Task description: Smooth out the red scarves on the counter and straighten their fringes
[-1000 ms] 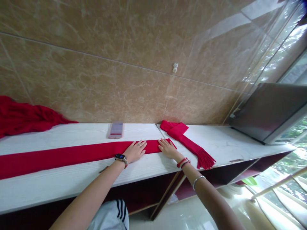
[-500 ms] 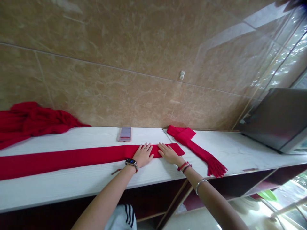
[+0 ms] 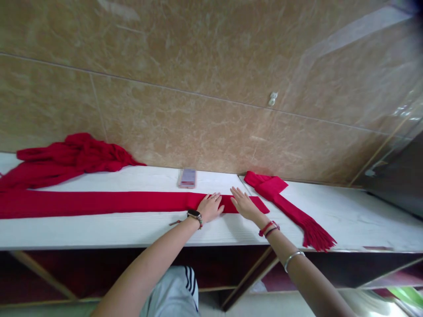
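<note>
On surface (image 3: 99,229): scarf (image 3: 115,202) laid out flat; left hand (image 3: 209,208), right hand (image 3: 244,204) spread flat, ungripping, on its right end. Likely soft, light, limp; best pinched at end corners.

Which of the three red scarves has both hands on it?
The long flat scarf along the shelf; the crumpled one lies far left, the fringed one right.

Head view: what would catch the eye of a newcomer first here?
A long red scarf lies flat along the white counter, with the left hand and right hand pressed flat on its right end. A folded fringed scarf lies to the right, a heap of red cloth far left by the wall.
</note>
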### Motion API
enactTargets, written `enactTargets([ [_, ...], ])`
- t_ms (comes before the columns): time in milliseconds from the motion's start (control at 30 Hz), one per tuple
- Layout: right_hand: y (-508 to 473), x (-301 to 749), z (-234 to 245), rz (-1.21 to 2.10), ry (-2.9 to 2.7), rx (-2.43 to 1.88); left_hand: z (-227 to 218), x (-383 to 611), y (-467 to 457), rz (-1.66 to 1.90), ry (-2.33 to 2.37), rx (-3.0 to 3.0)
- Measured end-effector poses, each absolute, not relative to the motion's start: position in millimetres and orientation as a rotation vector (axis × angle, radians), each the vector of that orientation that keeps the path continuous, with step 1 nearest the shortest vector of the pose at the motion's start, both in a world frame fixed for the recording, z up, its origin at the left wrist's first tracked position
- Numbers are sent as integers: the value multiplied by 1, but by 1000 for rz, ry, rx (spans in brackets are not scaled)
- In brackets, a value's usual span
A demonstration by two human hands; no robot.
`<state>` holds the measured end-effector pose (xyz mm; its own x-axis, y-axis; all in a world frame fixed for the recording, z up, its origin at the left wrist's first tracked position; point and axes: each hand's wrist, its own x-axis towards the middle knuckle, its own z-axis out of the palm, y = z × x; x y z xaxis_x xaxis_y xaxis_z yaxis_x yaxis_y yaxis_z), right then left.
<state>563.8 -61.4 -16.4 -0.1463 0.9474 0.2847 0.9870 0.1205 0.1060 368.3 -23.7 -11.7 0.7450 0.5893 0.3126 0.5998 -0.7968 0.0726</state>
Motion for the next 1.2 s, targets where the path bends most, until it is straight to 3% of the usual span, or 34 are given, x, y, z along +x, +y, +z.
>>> enactTargets([
  [267, -65, 563, -40, -325, -2273, -1894, 3, 242, -10, -126, -1156, -2907],
  [467, -61, 580, -43, -323, -2310, -1790, 4, 167, -13, -87, -1119, -2871],
  [767, -66, 560, -36, -440, -2191, -1847, 10, 182, -16, -203, -972, -2847],
  [1000, -63, 474, -11, -281, -2460, -1314, 2, 190, -12, -381, -807, -2872],
  [1200, -59, 465, -21, -237, -2455, -1257, -4, 188, -8, -437, -757, -2864],
])
